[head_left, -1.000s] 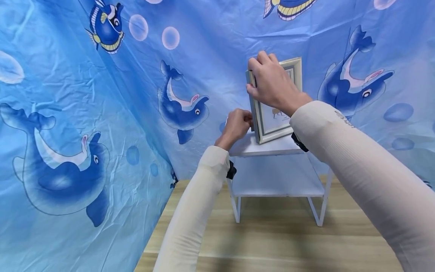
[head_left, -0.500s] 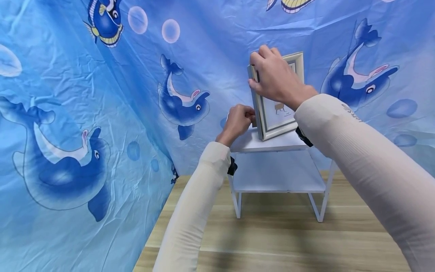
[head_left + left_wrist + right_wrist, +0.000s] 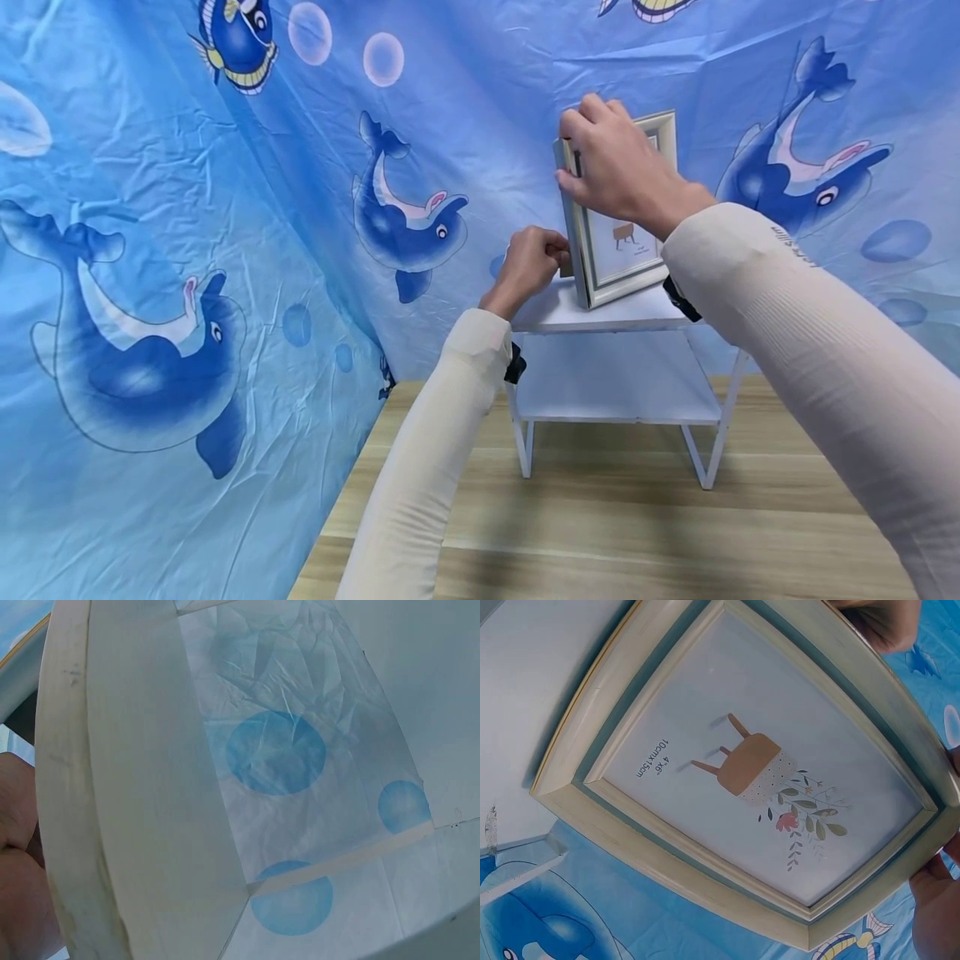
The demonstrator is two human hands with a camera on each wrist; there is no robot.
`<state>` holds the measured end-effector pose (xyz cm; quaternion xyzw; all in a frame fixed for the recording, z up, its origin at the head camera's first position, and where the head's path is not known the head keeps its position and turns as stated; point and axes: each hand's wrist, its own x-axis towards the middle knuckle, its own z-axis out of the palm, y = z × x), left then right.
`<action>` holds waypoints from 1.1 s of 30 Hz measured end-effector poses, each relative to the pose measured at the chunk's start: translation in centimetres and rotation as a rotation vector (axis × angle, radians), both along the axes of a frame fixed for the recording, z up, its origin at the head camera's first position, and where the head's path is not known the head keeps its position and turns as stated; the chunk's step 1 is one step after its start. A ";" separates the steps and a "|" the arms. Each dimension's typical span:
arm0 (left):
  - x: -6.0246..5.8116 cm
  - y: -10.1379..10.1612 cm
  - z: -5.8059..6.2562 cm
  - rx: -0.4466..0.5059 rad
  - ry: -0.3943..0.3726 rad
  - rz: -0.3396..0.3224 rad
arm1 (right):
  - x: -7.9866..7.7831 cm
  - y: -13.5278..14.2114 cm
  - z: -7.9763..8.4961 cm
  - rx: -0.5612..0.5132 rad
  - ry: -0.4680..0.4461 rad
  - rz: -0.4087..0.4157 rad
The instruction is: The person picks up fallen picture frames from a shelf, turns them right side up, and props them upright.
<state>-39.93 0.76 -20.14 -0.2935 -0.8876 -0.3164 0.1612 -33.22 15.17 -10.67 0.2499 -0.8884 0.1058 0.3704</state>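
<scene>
Running this remotely with 2 hands: my right hand (image 3: 618,158) grips the picture frame (image 3: 617,242) near its top-left corner, and my left hand (image 3: 529,262) is curled up, looks like pinching a brown flap (image 3: 567,267) behind it. Frame's near upright at the white table (image 3: 542,307); can't tell if its whole bottom edge sits down. If that flap isn't spread enough, letting go up top could tip everything backward.

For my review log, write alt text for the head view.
A person's right hand grips a picture frame on a white table, while the left hand pinches a brown piece behind it; dolphin-print sheeting hangs beyond.
</scene>
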 end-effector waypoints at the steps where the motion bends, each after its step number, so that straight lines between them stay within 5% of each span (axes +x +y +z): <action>1: 0.0 0.0 0.0 0.000 0.002 -0.003 | 0.0 0.0 0.0 0.001 0.003 0.002; 33: -0.2 -0.3 -0.2 0.004 0.029 -0.004 | -0.1 0.3 0.1 0.043 0.039 0.050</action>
